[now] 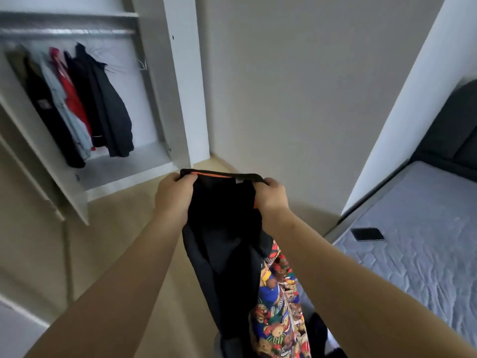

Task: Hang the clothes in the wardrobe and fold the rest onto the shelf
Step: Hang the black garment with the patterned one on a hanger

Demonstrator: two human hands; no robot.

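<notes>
I hold a black garment with an orange strip along its top edge out in front of me. My left hand grips its left top corner and my right hand grips the right top corner, so it hangs down between my arms. Behind it, lower down, a colourful patterned cloth shows. The open wardrobe stands at the upper left, with a rail carrying several hung clothes: dark jackets, a red garment and a pale blue one.
A bed with a grey quilted mattress fills the right side, and a black phone lies on it. A dark headboard rises behind. The wardrobe door stands open at the left. Beige floor lies between wardrobe and bed.
</notes>
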